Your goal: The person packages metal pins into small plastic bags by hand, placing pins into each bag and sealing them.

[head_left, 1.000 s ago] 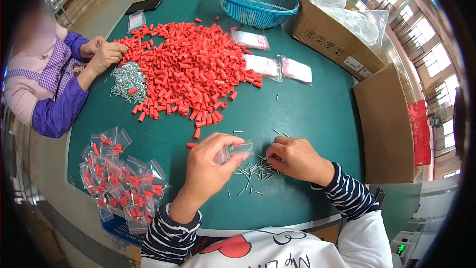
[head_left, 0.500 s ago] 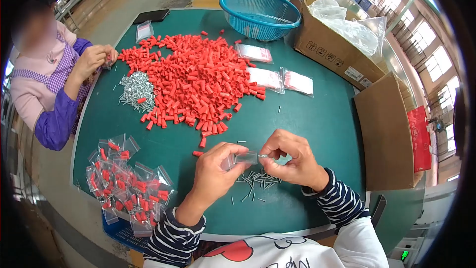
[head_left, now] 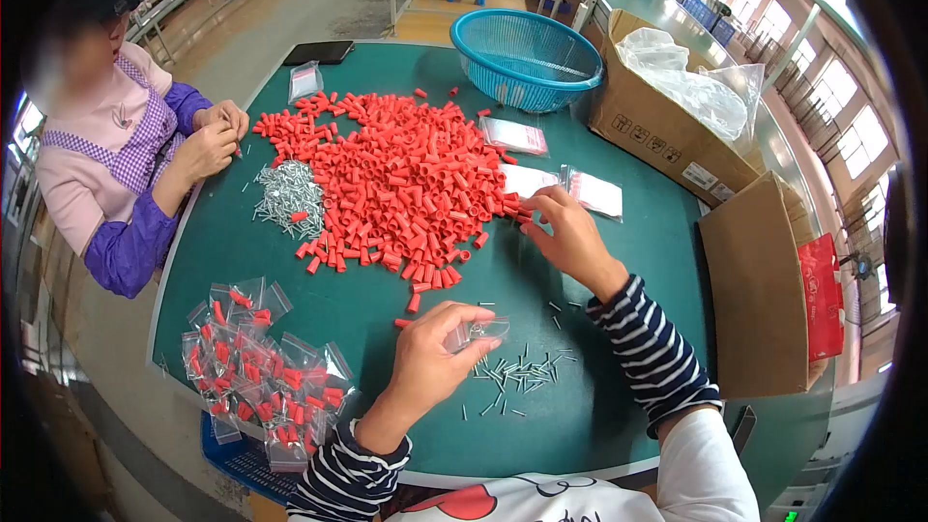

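Note:
My left hand [head_left: 430, 358] pinches a small clear zip bag [head_left: 491, 329] between thumb and fingers; something small and silvery shows inside it. My right hand [head_left: 575, 240] is at the right edge of a heap of red plastic caps [head_left: 406, 184], its thumb and fingertips closed around one cap [head_left: 523, 215]. How firm that grip is cannot be made out. Between my hands and my body, a loose scatter of small silver screw-like pins [head_left: 522, 374] lies on the green tabletop [head_left: 580, 425].
Filled bags [head_left: 261, 367] lie at the left over a blue crate [head_left: 242, 459]. A pin pile [head_left: 288, 198] adjoins the caps. Flat bag packs [head_left: 594, 195], a blue basket [head_left: 527, 63] and cardboard boxes [head_left: 667, 116] stand beyond. Across the left edge, a co-worker's hands [head_left: 213, 140] handle something small.
My right hand has left the bag's mouth and reached forward to the red caps. My left hand still holds the bag. The camera view has shifted slightly.

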Tool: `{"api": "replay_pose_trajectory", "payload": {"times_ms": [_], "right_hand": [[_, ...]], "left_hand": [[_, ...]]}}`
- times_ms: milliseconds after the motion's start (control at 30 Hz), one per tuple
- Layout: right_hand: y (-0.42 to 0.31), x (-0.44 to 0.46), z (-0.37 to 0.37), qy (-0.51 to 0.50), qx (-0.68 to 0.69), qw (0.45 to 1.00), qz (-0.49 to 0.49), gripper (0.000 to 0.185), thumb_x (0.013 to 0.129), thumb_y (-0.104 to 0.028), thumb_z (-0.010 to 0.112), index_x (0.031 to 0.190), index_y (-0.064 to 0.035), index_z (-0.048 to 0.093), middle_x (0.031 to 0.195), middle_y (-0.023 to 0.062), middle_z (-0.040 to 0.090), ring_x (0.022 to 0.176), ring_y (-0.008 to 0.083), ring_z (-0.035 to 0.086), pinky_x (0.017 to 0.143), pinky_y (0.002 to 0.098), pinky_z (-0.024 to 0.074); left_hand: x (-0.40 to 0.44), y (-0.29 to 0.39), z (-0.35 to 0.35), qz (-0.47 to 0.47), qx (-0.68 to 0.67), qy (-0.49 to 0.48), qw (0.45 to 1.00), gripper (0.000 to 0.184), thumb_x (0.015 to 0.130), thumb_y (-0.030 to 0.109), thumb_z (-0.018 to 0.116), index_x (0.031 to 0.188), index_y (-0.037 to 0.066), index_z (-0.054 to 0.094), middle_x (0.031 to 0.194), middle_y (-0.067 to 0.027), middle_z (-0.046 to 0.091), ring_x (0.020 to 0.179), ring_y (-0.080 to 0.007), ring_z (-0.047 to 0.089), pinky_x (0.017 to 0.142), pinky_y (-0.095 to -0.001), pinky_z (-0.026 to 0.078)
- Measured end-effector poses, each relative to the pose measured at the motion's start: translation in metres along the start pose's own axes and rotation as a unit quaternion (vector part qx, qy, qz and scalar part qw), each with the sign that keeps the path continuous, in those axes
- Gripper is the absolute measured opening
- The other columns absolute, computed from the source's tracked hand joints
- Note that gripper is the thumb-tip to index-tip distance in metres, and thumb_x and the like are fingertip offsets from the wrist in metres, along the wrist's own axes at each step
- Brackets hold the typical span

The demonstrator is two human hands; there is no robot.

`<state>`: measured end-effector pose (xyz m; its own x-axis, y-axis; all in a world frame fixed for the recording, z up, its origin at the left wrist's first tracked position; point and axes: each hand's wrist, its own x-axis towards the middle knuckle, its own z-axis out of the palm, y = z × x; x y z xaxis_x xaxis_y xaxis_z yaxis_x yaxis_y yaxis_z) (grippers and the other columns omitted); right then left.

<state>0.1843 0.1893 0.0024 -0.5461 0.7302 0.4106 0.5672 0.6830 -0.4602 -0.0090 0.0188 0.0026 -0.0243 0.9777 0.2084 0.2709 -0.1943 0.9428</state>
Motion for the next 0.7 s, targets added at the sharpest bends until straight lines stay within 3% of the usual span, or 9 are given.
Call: {"api": "replay_pose_trajectory", "payload": {"times_ms": [100, 333, 433, 533, 633, 700], "right_hand": [[0.013, 0.010, 0.006, -0.071, -0.041, 0.997, 0.015, 0.020, 0.081, -0.007, 0.065, 0.100, -0.0024, 0.066, 0.102, 0.0145, 0.060, 0.091, 0.0344, 0.061, 0.079, 0.0416, 0.0509], [0.011, 0.002, 0.002, -0.165, -0.102, 0.981, 0.013, 0.021, 0.077, -0.004, 0.060, 0.096, -0.0007, 0.065, 0.089, 0.0188, 0.061, 0.081, 0.0373, 0.062, 0.076, 0.0440, 0.0514], [0.008, -0.008, -0.003, -0.145, -0.038, 0.989, -0.008, 0.019, 0.076, -0.004, 0.063, 0.095, 0.0001, 0.066, 0.088, 0.0175, 0.062, 0.078, 0.0350, 0.063, 0.074, 0.0406, 0.0527], [-0.033, -0.012, -0.024, -0.167, 0.140, 0.973, 0.071, 0.020, 0.075, -0.002, 0.067, 0.095, 0.0003, 0.067, 0.088, 0.0162, 0.063, 0.078, 0.0316, 0.064, 0.071, 0.0362, 0.0534], [-0.077, -0.019, -0.044, -0.173, 0.244, 0.953, 0.042, 0.021, 0.075, 0.000, 0.068, 0.096, 0.0009, 0.067, 0.088, 0.0146, 0.064, 0.079, 0.0285, 0.064, 0.069, 0.0330, 0.0532], [-0.101, -0.018, -0.056, -0.212, 0.217, 0.953, -0.022, 0.020, 0.077, 0.001, 0.067, 0.097, 0.0011, 0.067, 0.089, 0.0147, 0.064, 0.080, 0.0297, 0.064, 0.070, 0.0347, 0.0534]], "left_hand": [[-0.001, -0.002, -0.002, -0.015, -0.012, 0.008, 1.000, 0.029, 0.073, 0.001, 0.079, 0.099, 0.001, 0.068, 0.091, -0.0055, 0.067, 0.081, -0.0101, 0.060, 0.070, -0.0240, 0.046], [0.001, -0.003, -0.003, 0.009, -0.005, 0.028, 1.000, 0.030, 0.072, 0.001, 0.080, 0.099, 0.001, 0.068, 0.091, -0.0066, 0.068, 0.082, -0.0125, 0.061, 0.074, -0.0267, 0.048], [0.001, -0.005, -0.002, -0.010, -0.006, 0.022, 1.000, 0.030, 0.072, 0.001, 0.080, 0.100, 0.001, 0.068, 0.091, -0.0065, 0.068, 0.081, -0.0133, 0.061, 0.074, -0.0270, 0.048], [0.001, -0.007, -0.001, 0.008, 0.009, 0.026, 1.000, 0.030, 0.072, 0.002, 0.080, 0.100, 0.001, 0.067, 0.091, -0.0060, 0.068, 0.080, -0.0126, 0.061, 0.073, -0.0269, 0.048], [0.000, -0.004, 0.000, -0.004, 0.001, 0.016, 1.000, 0.031, 0.072, 0.001, 0.080, 0.101, 0.000, 0.067, 0.090, -0.0057, 0.067, 0.080, -0.0116, 0.060, 0.072, -0.0264, 0.048], [0.001, -0.004, 0.001, 0.003, 0.022, 0.013, 1.000, 0.031, 0.072, 0.006, 0.080, 0.101, 0.003, 0.068, 0.090, -0.0067, 0.067, 0.079, -0.0177, 0.064, 0.071, -0.0288, 0.050]]}}
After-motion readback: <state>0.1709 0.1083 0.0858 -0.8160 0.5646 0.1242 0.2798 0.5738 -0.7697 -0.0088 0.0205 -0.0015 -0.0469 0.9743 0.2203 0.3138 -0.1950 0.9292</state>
